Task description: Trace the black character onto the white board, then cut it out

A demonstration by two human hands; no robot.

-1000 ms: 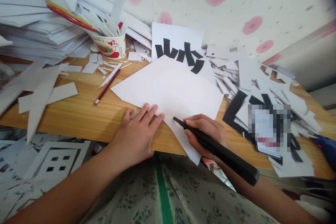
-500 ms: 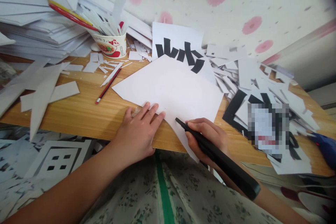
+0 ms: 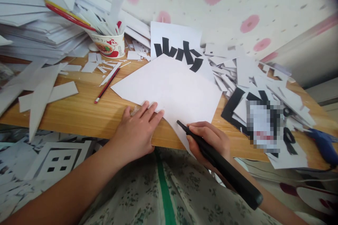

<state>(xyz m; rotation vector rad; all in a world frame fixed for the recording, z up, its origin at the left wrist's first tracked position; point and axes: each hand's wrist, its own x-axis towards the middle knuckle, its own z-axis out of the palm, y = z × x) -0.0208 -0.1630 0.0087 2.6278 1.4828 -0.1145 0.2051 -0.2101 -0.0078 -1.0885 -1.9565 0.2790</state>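
Note:
A large white sheet of board with a pointed left corner and a curved near edge lies on the wooden table. My left hand rests with fingers spread, the fingertips on the sheet's near edge. In my right hand is a long, thick-handled black knife-like tool. Its narrow tip sits over the sheet near the curved edge; whether it touches I cannot tell. Behind the sheet, a white paper with black strokes is partly covered by it.
A red-and-black pencil lies left of the sheet. Farther back stands a paper cup of white strips and tools. White offcuts are heaped at the right, near a blue glue gun. White boards are stacked at the left.
The whole view has shifted slightly, with table things now a little farther left. The black tool's tip has moved slightly nearer to me along the curved edge. My left hand keeps its place on the sheet.

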